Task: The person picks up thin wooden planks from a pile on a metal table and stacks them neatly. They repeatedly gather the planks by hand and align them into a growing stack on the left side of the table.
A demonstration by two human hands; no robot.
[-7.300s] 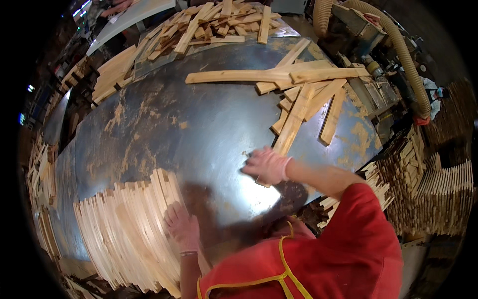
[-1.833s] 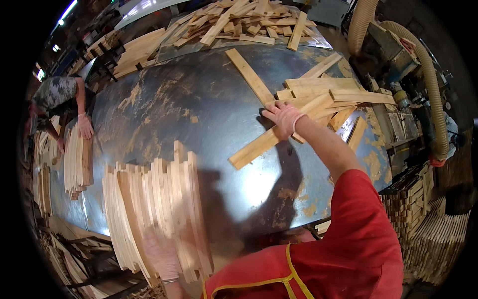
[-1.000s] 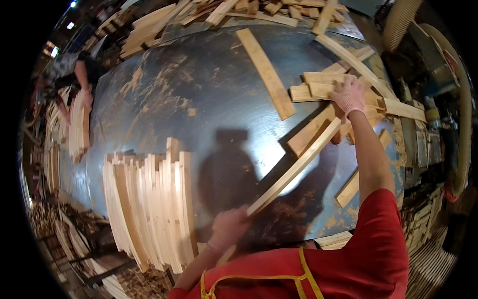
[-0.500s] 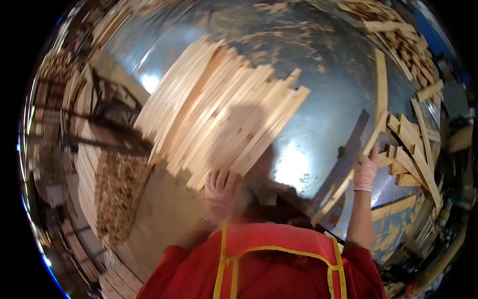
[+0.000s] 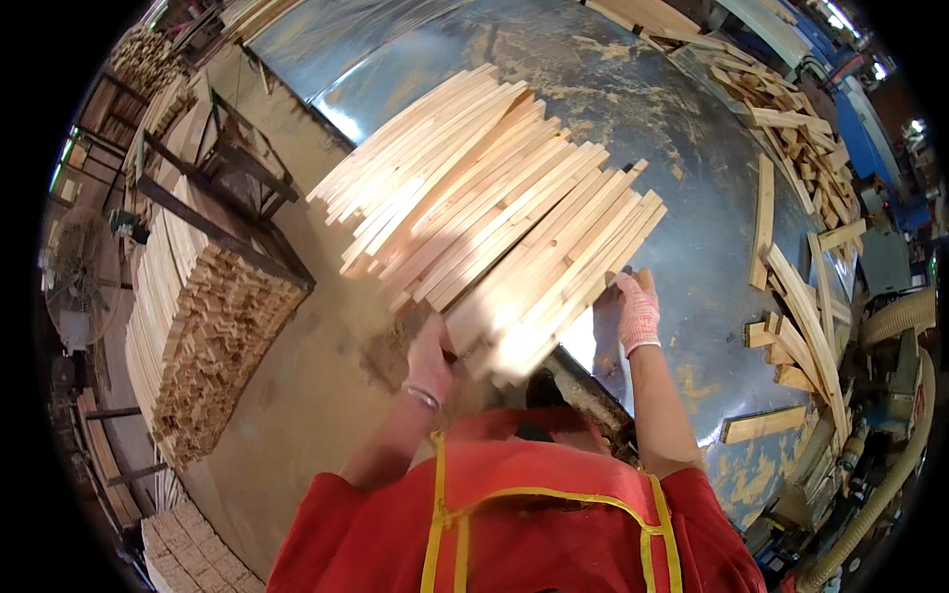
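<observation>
Pale wooden strips (image 5: 494, 188) lie side by side in a wide layer on a metal-topped table, their near ends jutting over its edge. A dark gap sets off a group of strips (image 5: 559, 272) on the right side of the layer. My left hand (image 5: 430, 358), gloved and a little blurred, is closed at the near left end of this group, its fingertips partly hidden. At the group's right edge, my right hand (image 5: 639, 311), also gloved, grips the outer strip with its fingers curled in.
The metal tabletop (image 5: 583, 109) is scuffed and dusted. Offcuts (image 5: 791, 336) and a loose board (image 5: 763, 222) lie to the right, with a scrap heap (image 5: 791, 128) beyond. On the left stand a metal rack (image 5: 217, 168) and a large stack of strips (image 5: 217, 356). A hose (image 5: 895, 474) bends at far right.
The long strip my right hand held out over the table is now no longer apart from the layer. My right hand has moved left to the layer's edge; my left hand has shifted slightly.
</observation>
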